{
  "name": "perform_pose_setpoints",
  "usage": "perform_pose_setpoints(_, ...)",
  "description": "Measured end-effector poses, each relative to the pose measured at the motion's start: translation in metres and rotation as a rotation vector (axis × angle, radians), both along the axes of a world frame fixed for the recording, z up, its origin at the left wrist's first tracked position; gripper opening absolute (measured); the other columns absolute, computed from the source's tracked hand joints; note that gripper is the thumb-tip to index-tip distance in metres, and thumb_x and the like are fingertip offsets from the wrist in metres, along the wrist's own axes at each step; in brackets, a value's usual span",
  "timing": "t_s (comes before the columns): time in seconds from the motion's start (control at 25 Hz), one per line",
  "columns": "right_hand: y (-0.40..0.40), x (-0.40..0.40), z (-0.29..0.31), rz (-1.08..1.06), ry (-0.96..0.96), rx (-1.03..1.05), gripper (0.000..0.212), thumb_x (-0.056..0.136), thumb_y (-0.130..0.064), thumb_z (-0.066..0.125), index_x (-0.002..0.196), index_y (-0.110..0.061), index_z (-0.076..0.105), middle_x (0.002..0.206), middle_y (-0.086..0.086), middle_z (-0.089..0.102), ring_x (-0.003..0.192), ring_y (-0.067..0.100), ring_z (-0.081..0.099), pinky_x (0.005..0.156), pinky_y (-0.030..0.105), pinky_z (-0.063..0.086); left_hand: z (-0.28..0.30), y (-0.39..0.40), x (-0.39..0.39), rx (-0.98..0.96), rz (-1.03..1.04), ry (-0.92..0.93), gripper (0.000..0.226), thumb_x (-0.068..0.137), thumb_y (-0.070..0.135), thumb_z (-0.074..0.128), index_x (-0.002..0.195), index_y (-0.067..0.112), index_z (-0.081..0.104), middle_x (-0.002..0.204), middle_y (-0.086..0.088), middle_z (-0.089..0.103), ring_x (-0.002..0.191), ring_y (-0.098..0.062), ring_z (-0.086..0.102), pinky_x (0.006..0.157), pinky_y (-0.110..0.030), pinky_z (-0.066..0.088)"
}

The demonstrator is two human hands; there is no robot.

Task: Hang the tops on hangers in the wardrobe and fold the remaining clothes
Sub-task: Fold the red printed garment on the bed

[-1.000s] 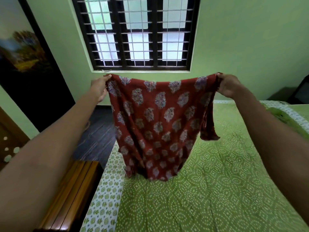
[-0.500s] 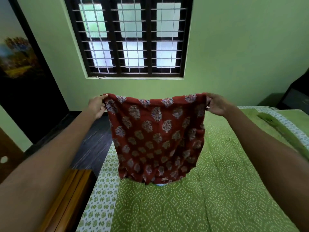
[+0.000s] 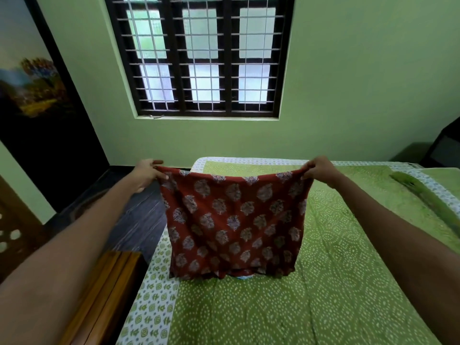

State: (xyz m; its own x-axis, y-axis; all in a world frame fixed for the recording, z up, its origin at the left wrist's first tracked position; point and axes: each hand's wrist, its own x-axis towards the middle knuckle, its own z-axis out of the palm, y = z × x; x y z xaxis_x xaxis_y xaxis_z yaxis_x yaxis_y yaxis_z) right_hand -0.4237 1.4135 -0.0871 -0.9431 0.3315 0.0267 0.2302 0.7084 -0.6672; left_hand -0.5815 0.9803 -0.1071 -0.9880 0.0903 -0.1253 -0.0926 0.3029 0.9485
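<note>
A dark red garment (image 3: 234, 220) printed with pale floral motifs hangs stretched between both my hands, above the bed. My left hand (image 3: 146, 173) pinches its upper left corner; my right hand (image 3: 319, 169) pinches the upper right corner. The cloth's lower edge lies bunched on the green patterned bedspread (image 3: 336, 282), where a small bit of light blue shows under it. No hanger or wardrobe is in view.
The bed has a white bordered edge (image 3: 151, 290) on its left, beside a wooden bed frame (image 3: 107, 290) and dark floor (image 3: 139, 220). A barred window (image 3: 204, 58) fills the green wall ahead. A green cloth (image 3: 423, 195) lies far right on the bed.
Both hands have lowered the red garment toward the bed; its bottom edge now rests folded on the bedspread, and the hanging sleeve at the right is no longer seen.
</note>
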Motion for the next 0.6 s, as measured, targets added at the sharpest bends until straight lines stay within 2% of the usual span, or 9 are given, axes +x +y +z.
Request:
perform_pose_setpoints(0.04,-0.010,0.002,0.000,0.014,0.007,0.213,0.023,0.070,0.009,0.065,0.090,0.002,0.073,0.076,0.020,0.067,0.076,0.030,0.060,0.054,0.023,0.036,-0.005,-0.004,-0.001,-0.170,0.030,0.071,0.045,0.079,-0.009,0.065,0.122,-0.005,0.053,0.104,-0.015,0.060,0.091,-0.023,0.055,0.075,-0.027,0.048)
perform_pose_setpoints(0.08,-0.023,0.006,0.001,0.112,-0.018,0.320,0.018,0.072,0.004,0.068,0.088,0.001,0.074,0.078,0.020,0.069,0.077,0.028,0.062,0.054,0.023,0.036,-0.012,-0.010,-0.003,-0.295,0.101,0.152,0.030,0.081,-0.001,0.067,0.110,-0.004,0.062,0.102,-0.018,0.064,0.087,-0.024,0.055,0.074,-0.031,0.046)
perform_pose_setpoints(0.12,-0.036,0.008,0.003,0.285,-0.087,0.262,0.016,0.075,0.000,0.070,0.090,0.000,0.074,0.081,0.016,0.071,0.076,0.022,0.063,0.058,0.023,0.040,-0.022,-0.017,-0.007,-0.332,0.181,0.199,0.020,0.082,0.006,0.068,0.100,-0.003,0.066,0.100,-0.020,0.066,0.084,-0.023,0.055,0.074,-0.032,0.045)
perform_pose_setpoints(0.2,-0.063,0.020,0.014,0.595,-0.268,-0.038,0.016,0.081,-0.001,0.067,0.096,0.000,0.072,0.084,0.007,0.071,0.078,0.012,0.062,0.070,0.021,0.048,-0.035,-0.023,-0.011,-0.145,0.257,0.219,0.011,0.087,0.008,0.063,0.092,-0.002,0.064,0.088,-0.015,0.070,0.083,-0.021,0.057,0.077,-0.033,0.048)
perform_pose_setpoints(0.24,-0.070,0.020,0.017,0.672,-0.271,-0.041,0.017,0.083,0.000,0.065,0.099,-0.001,0.071,0.088,0.007,0.071,0.080,0.012,0.061,0.074,0.024,0.048,-0.034,-0.016,-0.006,0.015,0.227,0.196,0.008,0.090,0.004,0.057,0.089,-0.001,0.063,0.078,-0.004,0.071,0.081,-0.019,0.059,0.076,-0.030,0.049)
perform_pose_setpoints(0.32,-0.079,0.006,0.018,0.660,-0.050,0.235,0.022,0.085,0.000,0.063,0.104,-0.008,0.071,0.097,0.011,0.067,0.088,0.016,0.058,0.078,0.027,0.042,-0.021,0.017,0.017,0.279,0.031,0.082,0.018,0.095,-0.003,0.044,0.089,0.003,0.060,0.066,0.009,0.070,0.069,-0.008,0.064,0.067,-0.018,0.052)
perform_pose_setpoints(0.4,-0.097,-0.008,0.016,0.656,0.173,0.371,0.022,0.084,0.001,0.064,0.102,-0.008,0.072,0.110,0.014,0.060,0.102,0.023,0.053,0.086,0.022,0.035,-0.005,0.059,0.048,0.368,-0.272,-0.069,0.018,0.096,-0.002,0.039,0.095,0.000,0.057,0.065,0.005,0.070,0.059,-0.005,0.065,0.060,-0.016,0.052)
perform_pose_setpoints(0.48,-0.122,-0.014,0.018,0.706,0.286,0.322,0.022,0.083,0.003,0.063,0.099,-0.007,0.073,0.126,0.016,0.053,0.117,0.024,0.047,0.093,0.021,0.031,0.010,0.092,0.074,0.413,-0.509,-0.180,0.019,0.094,0.002,0.042,0.088,0.006,0.059,0.065,0.002,0.067,0.055,-0.007,0.063,0.058,-0.018,0.053)
perform_pose_setpoints(0.6,-0.133,-0.013,0.037,0.702,0.352,0.102,0.026,0.085,0.006,0.060,0.102,-0.009,0.071,0.136,0.014,0.046,0.124,0.018,0.042,0.094,0.017,0.035,0.032,0.111,0.093,0.542,-0.632,-0.229,0.021,0.078,0.013,0.055,0.068,0.013,0.073,0.065,0.000,0.067,0.055,-0.006,0.064,0.056,-0.018,0.053)
